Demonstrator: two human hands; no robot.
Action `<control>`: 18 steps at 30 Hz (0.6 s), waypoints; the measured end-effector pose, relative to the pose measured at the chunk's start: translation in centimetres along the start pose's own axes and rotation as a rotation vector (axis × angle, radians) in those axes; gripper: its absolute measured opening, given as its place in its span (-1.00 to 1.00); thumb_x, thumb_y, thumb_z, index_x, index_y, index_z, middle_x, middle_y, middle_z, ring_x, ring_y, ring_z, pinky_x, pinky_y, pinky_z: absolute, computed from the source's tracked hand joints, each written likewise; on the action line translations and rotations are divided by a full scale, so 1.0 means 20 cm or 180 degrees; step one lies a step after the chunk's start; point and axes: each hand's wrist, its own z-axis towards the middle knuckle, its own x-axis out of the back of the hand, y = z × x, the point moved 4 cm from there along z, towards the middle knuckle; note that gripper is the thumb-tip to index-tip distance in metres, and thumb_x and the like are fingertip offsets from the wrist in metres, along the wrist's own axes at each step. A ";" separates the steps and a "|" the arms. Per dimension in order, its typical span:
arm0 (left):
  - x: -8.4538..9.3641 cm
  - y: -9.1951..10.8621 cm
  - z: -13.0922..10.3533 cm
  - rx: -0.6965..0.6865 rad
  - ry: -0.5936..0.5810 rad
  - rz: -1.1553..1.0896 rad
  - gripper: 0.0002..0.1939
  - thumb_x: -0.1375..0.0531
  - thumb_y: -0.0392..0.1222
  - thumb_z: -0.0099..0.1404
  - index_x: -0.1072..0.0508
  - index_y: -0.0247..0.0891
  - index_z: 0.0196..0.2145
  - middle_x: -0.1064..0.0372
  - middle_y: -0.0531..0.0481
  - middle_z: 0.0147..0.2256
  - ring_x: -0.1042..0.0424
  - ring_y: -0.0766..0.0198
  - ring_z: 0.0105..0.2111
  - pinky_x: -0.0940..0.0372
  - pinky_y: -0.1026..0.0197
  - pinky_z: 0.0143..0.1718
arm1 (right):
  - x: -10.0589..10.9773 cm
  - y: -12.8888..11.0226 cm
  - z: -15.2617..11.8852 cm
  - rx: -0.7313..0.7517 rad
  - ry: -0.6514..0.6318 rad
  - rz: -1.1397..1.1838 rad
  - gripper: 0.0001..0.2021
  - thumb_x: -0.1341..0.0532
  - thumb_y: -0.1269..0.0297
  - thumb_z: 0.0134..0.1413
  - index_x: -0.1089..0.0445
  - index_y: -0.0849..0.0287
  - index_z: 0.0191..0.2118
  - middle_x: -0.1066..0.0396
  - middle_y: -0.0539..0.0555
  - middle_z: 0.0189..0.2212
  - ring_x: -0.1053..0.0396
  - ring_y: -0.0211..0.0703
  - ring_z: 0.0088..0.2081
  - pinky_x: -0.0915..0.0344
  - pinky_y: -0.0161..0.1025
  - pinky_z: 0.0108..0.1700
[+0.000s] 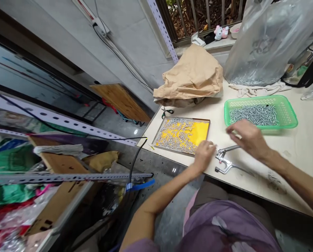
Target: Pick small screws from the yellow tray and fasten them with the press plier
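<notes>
My left hand (pixel 204 154) is at the near right corner of a shallow tray (pixel 209 130), its fingers drawn together; whatever they hold is too small to make out. Small metal pieces (pixel 176 140) lie scattered over the tray's yellow bottom. My right hand (pixel 247 135) hovers at the near left of a green basket (pixel 287 120), fingers bent and pinched, with any held item hidden. The basket contains a pile of similar metal pieces (pixel 253 114). Between and below my hands, a metal hand tool (pixel 226 161) rests on the table, touched by neither hand.
Behind the tray are a crumpled brown paper bag (pixel 193 75) and scissors (pixel 166 112). A big clear plastic bag (pixel 263 45), a white cloth (pixel 258 89) and a kettle (pixel 305 63) stand at the back right. The table's front edge (pixel 250 193) runs before my lap.
</notes>
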 end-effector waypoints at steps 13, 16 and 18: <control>0.17 -0.58 0.14 0.1226 -0.0300 -0.0168 -0.87 -0.19 -0.36 0.24 -0.51 -0.29 -0.44 -0.45 -0.11 -0.33 -0.36 0.16 -0.23 -0.28 0.15 -0.18 | -0.05 0.02 -0.06 -0.0580 0.0165 0.0819 -0.76 -0.08 0.25 0.26 -0.50 0.14 -0.21 -0.51 0.13 -0.30 -0.43 -0.06 -0.24 -0.35 -0.09 -0.17; 0.18 -0.53 0.12 0.1870 -0.0007 -0.1487 -0.93 -0.24 -0.30 0.19 -0.52 -0.31 -0.43 -0.46 -0.02 -0.42 -0.40 0.27 -0.40 -0.32 0.22 -0.31 | -0.23 -0.07 0.02 -0.1063 0.0106 0.1795 -0.79 -0.12 0.24 0.23 -0.49 0.15 -0.20 -0.53 0.10 -0.31 -0.45 -0.14 -0.30 -0.36 -0.16 -0.23; 0.19 -0.47 0.09 0.2151 0.0139 -0.2295 -0.87 -0.28 -0.19 0.15 -0.53 -0.33 -0.40 -0.45 0.01 -0.47 -0.39 0.33 -0.48 -0.31 0.28 -0.40 | -0.37 -0.11 0.08 -0.1434 0.0130 0.2324 -0.80 -0.18 0.19 0.18 -0.48 0.17 -0.21 -0.53 0.09 -0.33 -0.45 -0.16 -0.32 -0.36 -0.20 -0.27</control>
